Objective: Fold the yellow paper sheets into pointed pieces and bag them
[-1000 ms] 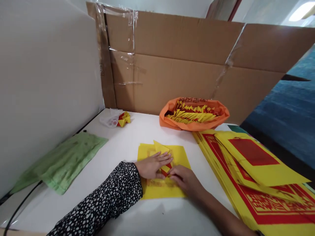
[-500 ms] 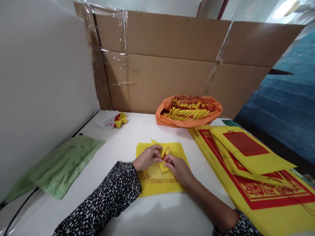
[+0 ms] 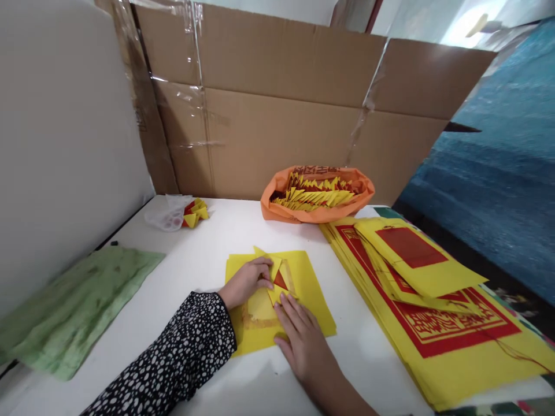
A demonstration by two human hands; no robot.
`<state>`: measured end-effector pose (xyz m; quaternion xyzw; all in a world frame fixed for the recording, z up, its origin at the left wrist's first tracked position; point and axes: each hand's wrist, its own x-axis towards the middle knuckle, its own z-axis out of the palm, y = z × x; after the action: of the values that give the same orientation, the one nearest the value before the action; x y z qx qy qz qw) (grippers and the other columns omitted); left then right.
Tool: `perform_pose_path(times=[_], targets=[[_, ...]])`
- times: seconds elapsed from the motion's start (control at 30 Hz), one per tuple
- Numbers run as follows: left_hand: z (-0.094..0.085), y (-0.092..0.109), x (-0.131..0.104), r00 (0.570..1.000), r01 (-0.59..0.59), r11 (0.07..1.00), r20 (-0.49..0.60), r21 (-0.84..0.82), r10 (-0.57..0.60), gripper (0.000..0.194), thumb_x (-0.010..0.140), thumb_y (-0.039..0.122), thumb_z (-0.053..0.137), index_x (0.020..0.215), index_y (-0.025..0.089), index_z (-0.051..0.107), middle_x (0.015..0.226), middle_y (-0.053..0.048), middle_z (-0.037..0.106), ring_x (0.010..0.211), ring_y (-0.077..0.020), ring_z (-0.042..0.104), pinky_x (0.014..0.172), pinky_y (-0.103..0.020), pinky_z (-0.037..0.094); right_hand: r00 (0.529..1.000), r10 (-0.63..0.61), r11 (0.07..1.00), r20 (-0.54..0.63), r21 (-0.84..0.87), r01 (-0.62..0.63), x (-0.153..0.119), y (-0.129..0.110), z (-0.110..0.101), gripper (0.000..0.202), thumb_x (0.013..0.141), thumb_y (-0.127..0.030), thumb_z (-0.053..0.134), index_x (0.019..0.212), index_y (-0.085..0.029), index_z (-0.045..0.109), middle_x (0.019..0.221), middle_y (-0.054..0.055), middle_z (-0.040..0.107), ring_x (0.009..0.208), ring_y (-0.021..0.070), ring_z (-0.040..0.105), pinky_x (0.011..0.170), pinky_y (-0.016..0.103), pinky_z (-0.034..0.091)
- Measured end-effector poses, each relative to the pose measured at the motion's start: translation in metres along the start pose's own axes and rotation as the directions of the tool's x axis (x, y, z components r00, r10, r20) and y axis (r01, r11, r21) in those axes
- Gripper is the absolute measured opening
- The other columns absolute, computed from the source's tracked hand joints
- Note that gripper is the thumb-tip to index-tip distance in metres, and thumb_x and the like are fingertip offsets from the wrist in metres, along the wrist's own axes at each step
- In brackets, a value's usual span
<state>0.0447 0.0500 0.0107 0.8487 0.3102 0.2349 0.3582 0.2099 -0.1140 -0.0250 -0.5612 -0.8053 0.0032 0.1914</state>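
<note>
A piece of folded yellow paper (image 3: 280,281), showing a red triangle at its middle and pointed ends, lies on yellow paper sheets (image 3: 318,318) whose top one bears a paler square with a brownish border. My left hand (image 3: 247,281) has its fingers curled at the folded paper's left edge, gripping it with thumb and fingertips. Stretched out flat, the fingers of my right hand (image 3: 300,335) press on the lower end of the fold, the thumb spread off to the side. My fingers hide part of the folded paper.
Behind stands an orange bag (image 3: 318,215) filled with folded yellow and red papers. Large printed yellow sheets (image 3: 433,294) are stacked at right. A green cloth (image 3: 82,306) and a clear plastic bag (image 3: 167,214) with folded pieces (image 3: 197,212) are at left. Cardboard (image 3: 277,127) walls the back.
My right hand has gone from pinching the folded paper to lying with straight fingers on its lower end. The red triangle is now more exposed. The whole view has shifted slightly.
</note>
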Motion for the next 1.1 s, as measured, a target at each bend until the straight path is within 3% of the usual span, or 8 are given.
perform_pose_path(times=[0.3,0.87,1.1], targets=[[0.003,-0.002,0.001,1.000,0.000,1.000,-0.027,-0.009,-0.001,0.016,0.079,0.021,0.072,0.067,0.017,0.061,0.103,-0.008,0.068,0.111,-0.0240,0.060,0.092,-0.031,0.047,1.000,-0.009,1.000,0.030,0.012,0.008,0.002,0.003,-0.004,0.056,0.093,-0.027,0.048,0.147,-0.017,0.037,0.154,0.010,0.031,0.142,0.0285,0.029,0.109,0.049,0.037],[0.002,-0.003,0.002,1.000,0.004,1.000,-0.013,-0.022,-0.004,0.019,0.078,0.020,0.070,0.065,0.018,0.057,0.104,-0.009,0.068,0.110,-0.0250,0.061,0.093,-0.033,0.047,0.998,-0.005,0.998,0.057,0.059,0.002,0.004,0.005,-0.002,0.057,0.093,-0.028,0.049,0.147,-0.020,0.036,0.153,0.010,0.032,0.141,0.0288,0.031,0.110,0.051,0.035],[0.007,-0.002,-0.002,1.000,-0.013,1.000,-0.007,-0.001,0.013,0.011,0.081,0.017,0.066,0.073,0.018,0.058,0.103,-0.008,0.065,0.107,-0.0243,0.060,0.092,-0.035,0.046,0.985,0.032,0.998,0.171,0.045,-0.040,0.007,0.011,-0.007,0.060,0.091,-0.042,0.056,0.146,-0.027,0.038,0.153,0.010,0.031,0.141,0.0314,0.030,0.105,0.051,0.039]])
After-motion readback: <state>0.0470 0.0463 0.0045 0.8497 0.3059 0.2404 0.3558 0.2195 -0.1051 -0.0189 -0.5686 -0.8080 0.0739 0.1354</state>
